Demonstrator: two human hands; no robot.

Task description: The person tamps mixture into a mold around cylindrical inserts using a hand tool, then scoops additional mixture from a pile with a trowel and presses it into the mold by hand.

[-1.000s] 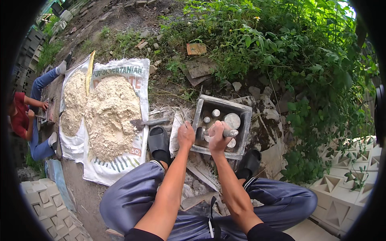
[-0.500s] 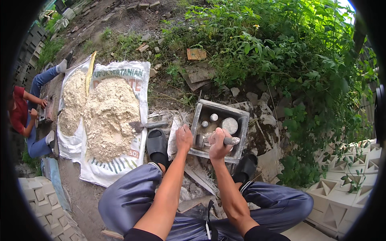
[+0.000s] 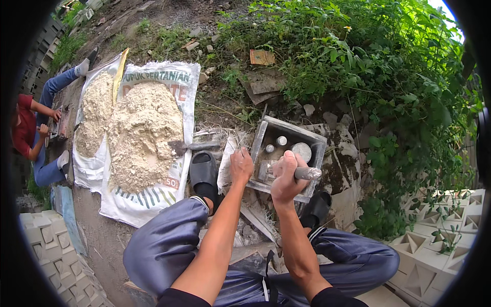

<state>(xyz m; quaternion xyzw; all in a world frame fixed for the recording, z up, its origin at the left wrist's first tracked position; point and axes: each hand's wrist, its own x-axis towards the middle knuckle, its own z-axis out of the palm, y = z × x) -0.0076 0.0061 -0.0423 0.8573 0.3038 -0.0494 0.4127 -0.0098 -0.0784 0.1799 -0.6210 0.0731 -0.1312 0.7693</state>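
A square box mold (image 3: 316,134) with a pale rim and dark inner walls stands between my feet. Inside it are round, dust-covered cylinders, the widest (image 3: 302,152) near its right wall. My right hand (image 3: 288,179) is wrapped round a thick, dusty grey rod (image 3: 308,173) above the box's near side; the rod's end juts out to the right. What the rod's other end is like is hidden. At the box's left wall, my left hand (image 3: 242,166) has its fingers curled closed; what they grip, if anything, is hidden.
A trowel (image 3: 180,148) rests in a heap of pale powdery mix (image 3: 146,128) on a white sack (image 3: 190,97) to the left. Another person (image 3: 25,128) works at the far left. Patterned pale blocks (image 3: 429,245) stand at the right, below green plants (image 3: 399,102).
My right hand has lifted the rod higher above the box and turned a little. My left hand stays by the box's left wall. The whole view has shifted slightly.
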